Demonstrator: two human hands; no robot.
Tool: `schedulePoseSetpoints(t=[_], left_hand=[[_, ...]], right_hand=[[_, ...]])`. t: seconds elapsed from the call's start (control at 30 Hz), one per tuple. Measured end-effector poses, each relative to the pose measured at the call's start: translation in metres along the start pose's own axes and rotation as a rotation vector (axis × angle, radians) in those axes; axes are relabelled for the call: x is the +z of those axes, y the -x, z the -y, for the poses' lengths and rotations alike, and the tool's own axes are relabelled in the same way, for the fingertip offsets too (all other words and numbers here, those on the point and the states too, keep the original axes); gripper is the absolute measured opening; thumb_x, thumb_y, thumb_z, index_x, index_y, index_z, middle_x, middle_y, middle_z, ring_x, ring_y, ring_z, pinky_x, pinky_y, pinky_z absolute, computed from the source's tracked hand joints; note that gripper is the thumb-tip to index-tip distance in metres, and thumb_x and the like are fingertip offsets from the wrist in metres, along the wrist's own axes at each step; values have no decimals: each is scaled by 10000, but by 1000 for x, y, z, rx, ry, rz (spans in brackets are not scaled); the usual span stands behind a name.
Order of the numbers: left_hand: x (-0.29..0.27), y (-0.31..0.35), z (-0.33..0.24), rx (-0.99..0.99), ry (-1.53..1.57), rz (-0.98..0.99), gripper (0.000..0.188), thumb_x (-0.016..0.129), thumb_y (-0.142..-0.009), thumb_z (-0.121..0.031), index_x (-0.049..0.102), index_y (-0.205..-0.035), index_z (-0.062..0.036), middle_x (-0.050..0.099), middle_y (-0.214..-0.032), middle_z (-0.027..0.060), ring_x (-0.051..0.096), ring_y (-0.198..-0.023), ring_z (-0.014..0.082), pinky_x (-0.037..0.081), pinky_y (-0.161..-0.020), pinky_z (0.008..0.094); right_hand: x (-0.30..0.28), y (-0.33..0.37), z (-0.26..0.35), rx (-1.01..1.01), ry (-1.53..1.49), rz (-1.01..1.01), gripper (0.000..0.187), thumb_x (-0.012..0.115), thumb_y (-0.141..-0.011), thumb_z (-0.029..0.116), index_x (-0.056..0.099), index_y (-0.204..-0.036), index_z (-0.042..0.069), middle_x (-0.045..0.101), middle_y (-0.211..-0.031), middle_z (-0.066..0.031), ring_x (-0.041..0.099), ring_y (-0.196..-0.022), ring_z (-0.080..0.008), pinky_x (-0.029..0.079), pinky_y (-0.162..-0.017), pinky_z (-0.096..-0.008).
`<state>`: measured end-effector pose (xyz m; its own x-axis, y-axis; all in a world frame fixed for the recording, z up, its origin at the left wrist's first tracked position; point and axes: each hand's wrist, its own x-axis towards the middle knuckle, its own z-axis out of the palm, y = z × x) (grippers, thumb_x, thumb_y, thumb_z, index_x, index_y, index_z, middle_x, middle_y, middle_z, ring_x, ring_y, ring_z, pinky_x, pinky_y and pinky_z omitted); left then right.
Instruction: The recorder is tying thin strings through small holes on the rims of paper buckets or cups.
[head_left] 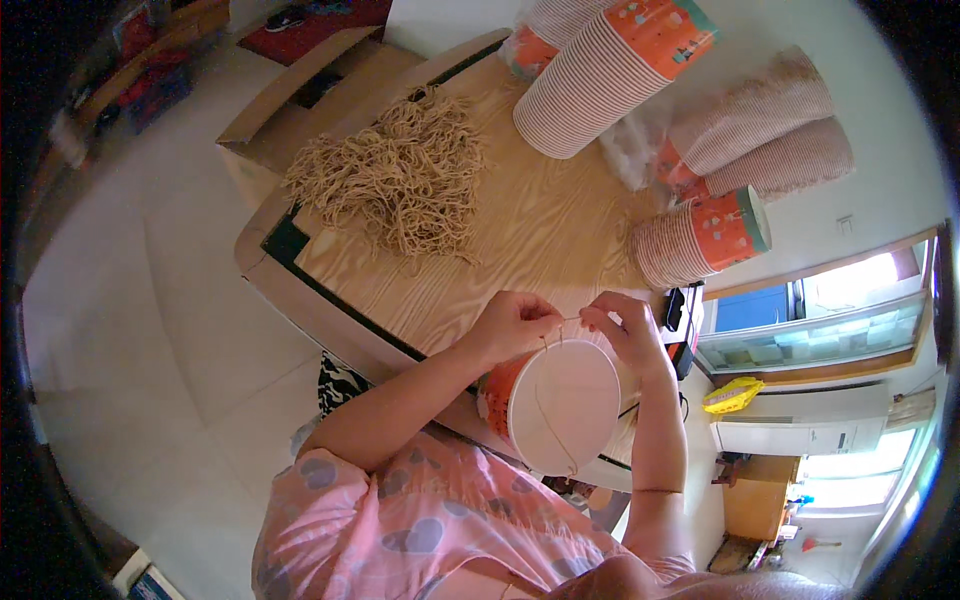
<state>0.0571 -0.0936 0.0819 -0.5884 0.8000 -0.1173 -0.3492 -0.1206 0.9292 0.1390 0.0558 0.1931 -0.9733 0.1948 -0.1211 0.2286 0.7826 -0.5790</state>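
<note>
An orange paper tub (500, 395) stands at the table's near edge in front of me, its round white face (575, 400) toward me. Just above its far rim, my left hand (518, 325) pinches a thin tan cord (572, 319) between thumb and fingertips. My right hand (625, 325) is closed in a pinch on the same cord, close to the left. A short length stretches between the two hands. Another strand of cord (545, 408) runs down across the white face to the near rim. Whether the cord passes through the tub wall is too small to tell.
A heap of tan cords (400, 170) lies on the wooden table (530, 235) at the far left. Orange-and-white tubs stand nested in a tall stack (590, 90), a shorter stack (690, 240) and plastic-wrapped stacks (755, 115). An open cardboard box (300, 90) adjoins the table.
</note>
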Motion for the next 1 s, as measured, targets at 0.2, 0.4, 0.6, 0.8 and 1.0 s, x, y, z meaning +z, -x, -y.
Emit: schedulePoseSetpoints(t=[0.2,0.4,0.6,0.8,1.0], left_hand=[[-1,-1,3,35,16,13,178,654,-791,-134,665,-868,26,649,-755,47,581,-685,88,475,-629,238],[0,-1,1,41,56,34,171,657,-794,-131,663,-859,27,649,-756,53,585,-693,92,475,-638,239],[-3,3,0,-1,48,51,148,658,-802,-114,631,-858,20,633,-755,50,579,-674,88,474,-617,232],[-8,2,1,110,198,156,113,633,-813,-55,529,-839,-18,554,-690,12,550,-609,84,460,-559,225],[-14,1,1,334,-157,152,31,617,-799,-25,588,-809,-27,556,-709,27,559,-651,99,449,-576,263]], right_hand=[[2,-1,-6,24,95,15,201,540,-888,139,534,-778,-29,503,-645,-116,516,-617,-184,406,-565,-311],[8,-1,-19,-146,-57,-75,148,553,-877,104,527,-809,-24,521,-661,-101,519,-626,-185,426,-601,-297],[14,3,-31,-106,-182,-72,99,594,-849,83,574,-828,-12,593,-739,-71,578,-708,-159,462,-670,-276],[33,3,-34,11,-170,-91,117,584,-860,108,617,-864,-4,614,-741,-61,584,-694,-132,466,-639,-267],[35,3,-27,68,-206,-124,139,577,-867,118,626,-883,-11,631,-765,-66,588,-702,-132,467,-627,-261]])
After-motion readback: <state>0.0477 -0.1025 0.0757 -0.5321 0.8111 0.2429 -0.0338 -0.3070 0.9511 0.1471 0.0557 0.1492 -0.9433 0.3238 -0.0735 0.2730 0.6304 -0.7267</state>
